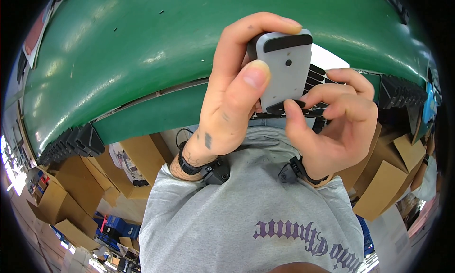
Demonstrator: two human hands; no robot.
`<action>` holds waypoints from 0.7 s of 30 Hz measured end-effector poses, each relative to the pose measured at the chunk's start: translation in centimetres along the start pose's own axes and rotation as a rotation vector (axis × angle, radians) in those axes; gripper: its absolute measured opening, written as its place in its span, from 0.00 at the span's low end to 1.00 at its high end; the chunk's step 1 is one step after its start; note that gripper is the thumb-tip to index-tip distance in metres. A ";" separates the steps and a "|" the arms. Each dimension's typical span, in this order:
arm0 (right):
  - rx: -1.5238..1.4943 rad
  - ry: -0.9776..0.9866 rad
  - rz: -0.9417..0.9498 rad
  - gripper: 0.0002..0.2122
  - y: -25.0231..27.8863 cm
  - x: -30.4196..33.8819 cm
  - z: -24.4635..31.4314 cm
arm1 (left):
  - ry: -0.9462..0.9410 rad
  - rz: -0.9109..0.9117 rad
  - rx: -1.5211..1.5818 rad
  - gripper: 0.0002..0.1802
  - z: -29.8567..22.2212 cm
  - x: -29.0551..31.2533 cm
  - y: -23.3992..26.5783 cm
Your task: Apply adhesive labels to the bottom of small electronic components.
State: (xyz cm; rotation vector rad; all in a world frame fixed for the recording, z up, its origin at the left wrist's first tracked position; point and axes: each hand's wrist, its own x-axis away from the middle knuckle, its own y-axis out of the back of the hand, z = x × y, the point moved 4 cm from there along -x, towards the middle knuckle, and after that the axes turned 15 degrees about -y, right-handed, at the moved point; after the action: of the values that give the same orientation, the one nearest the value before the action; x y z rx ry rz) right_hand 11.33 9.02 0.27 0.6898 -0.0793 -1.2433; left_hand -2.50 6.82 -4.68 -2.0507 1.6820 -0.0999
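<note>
My left hand (227,93) grips a small grey plastic casing (286,76) with rounded corners, tilted above the bench's near edge. Its thumb presses one side while the fingers wrap round the far end. A black strip (287,42) lies across that far end, and the face has a small dark round hole. At the near end, thumb and forefinger of my right hand (341,126) pinch a second black strip (296,104), which lies against the casing's edge. Behind the casing and the right fingers shows a white sheet (330,59) bearing several black strips, partly hidden.
A shiny green work surface (142,45) spans the far side, with a few tiny dark bits on it. Rows of black parts stand at left (78,142) and right (398,93). Open cardboard boxes (71,187) flank me. Another person's arm (419,173) shows at far right.
</note>
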 end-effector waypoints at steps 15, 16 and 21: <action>-0.333 -0.076 0.295 0.43 -1.9 -3.0 -2.8 | 0.131 -0.104 0.303 0.33 0.1 -0.3 -1.4; -0.342 -0.106 0.313 0.43 -2.0 -3.0 -2.9 | 0.126 -0.111 0.232 0.37 0.3 -0.1 -1.3; -0.402 -0.094 0.308 0.40 -2.2 -3.1 -3.2 | 0.136 -0.101 0.093 0.47 0.3 0.1 -1.3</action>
State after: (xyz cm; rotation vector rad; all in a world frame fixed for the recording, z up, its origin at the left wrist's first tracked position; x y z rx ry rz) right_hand 9.73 12.82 -2.48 0.2571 -0.0106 -0.9554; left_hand -1.21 6.94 -4.47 -2.0991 1.6196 -0.3525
